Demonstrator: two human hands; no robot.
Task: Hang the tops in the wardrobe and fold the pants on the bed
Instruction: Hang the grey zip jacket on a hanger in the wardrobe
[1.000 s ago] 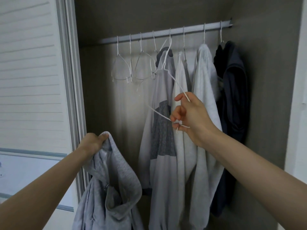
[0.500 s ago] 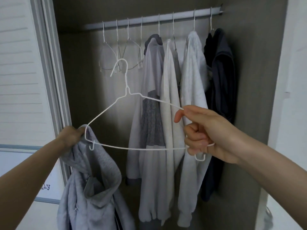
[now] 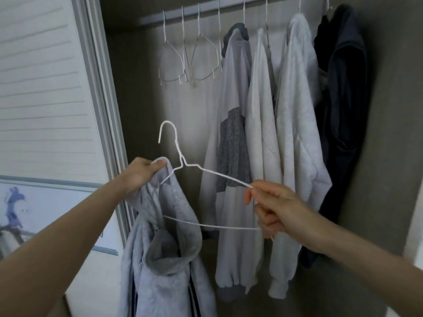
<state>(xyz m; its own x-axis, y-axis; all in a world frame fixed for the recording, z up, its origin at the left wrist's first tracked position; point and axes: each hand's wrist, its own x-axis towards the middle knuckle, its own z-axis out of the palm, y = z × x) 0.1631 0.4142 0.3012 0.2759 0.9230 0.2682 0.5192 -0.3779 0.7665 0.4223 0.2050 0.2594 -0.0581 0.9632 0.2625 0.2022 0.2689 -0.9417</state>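
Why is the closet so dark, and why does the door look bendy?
Head view: dim light leaves the black top at far right nearly featureless; the wardrobe's back wall glows brighter behind the white wire hanger. The wide lens bows the grey door frame. The picture is slightly soft all over.

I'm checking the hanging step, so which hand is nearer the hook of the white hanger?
Left. The left hand grips the grey hoodie just below-left of the hook; the right hand holds the white hanger at its far right end.
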